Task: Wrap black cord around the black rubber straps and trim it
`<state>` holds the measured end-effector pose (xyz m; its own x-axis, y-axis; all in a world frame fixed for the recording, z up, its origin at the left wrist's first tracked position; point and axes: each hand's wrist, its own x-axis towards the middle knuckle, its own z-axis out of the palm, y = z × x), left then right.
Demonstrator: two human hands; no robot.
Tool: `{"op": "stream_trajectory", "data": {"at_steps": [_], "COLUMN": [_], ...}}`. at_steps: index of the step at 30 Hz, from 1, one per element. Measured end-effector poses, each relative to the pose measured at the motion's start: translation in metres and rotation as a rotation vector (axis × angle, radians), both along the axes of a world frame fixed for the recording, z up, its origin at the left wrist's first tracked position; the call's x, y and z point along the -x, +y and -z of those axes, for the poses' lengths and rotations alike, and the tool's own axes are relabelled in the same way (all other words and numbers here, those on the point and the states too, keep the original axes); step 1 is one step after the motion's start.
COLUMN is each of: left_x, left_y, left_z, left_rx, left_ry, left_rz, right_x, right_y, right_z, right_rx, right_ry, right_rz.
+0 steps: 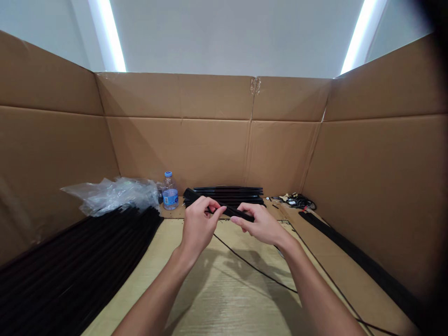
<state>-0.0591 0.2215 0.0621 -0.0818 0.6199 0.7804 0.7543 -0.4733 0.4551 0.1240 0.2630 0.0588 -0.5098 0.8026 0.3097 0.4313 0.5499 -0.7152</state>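
- Left hand and right hand close together, a narrow gap between them, both clamped on one slim black bar with thumbs and fingertips.
- Black bar up in the air above the table, slanting across the front of both hands, its far end sticking out past the left hand toward the back of the work area.
- Probably light and fairly stiff, to judge from the straight, slender shape carried by fingertips alone; exact material hard to tell, perhaps plastic or rubber-coated.
- Matte surface, so likely not very slippery, though narrow enough to twist between the fingers.
- Safest hold: near the middle, with a two-handed pinch on opposite faces, rather than at one end, where the length would lever against the grip.
- Thin black cable running from under the left hand across the pale wood table top toward the lower right; no telling from this view whether joined to the bar.
- To the left, a large stack of long black rods; behind the hands, a flat bundle of black bars.
- Further back, a plastic water bottle with a blue cap, a crumpled clear plastic bag and a small tangle of cables.
- Along the right side, a long black strip; around the back and sides, a corrugated cardboard screen.
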Motion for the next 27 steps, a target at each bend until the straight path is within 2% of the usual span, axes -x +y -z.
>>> {"op": "stream_trajectory", "data": {"at_steps": [3, 10, 20, 27], "left_x": [-0.001, -0.001, -0.004, -0.003], "left_y": [0.000, -0.001, -0.001, 0.001], "left_z": [0.000, -0.001, 0.000, 0.002], "left_rx": [0.004, 0.004, -0.010, -0.013], "left_ry": [0.003, 0.002, 0.014, 0.008], "left_rz": [0.001, 0.003, -0.005, 0.000], "right_x": [0.000, -0.001, 0.000, 0.001], "right_y": [0.002, 0.006, 0.009, 0.009], "right_z": [0.001, 0.004, 0.009, 0.009], "right_rx": [0.013, -0.088, -0.109, -0.157], "right_ry": [0.012, 0.031, 0.007, 0.028], "right_rz": [-0.015, -0.002, 0.083, 0.049]}}
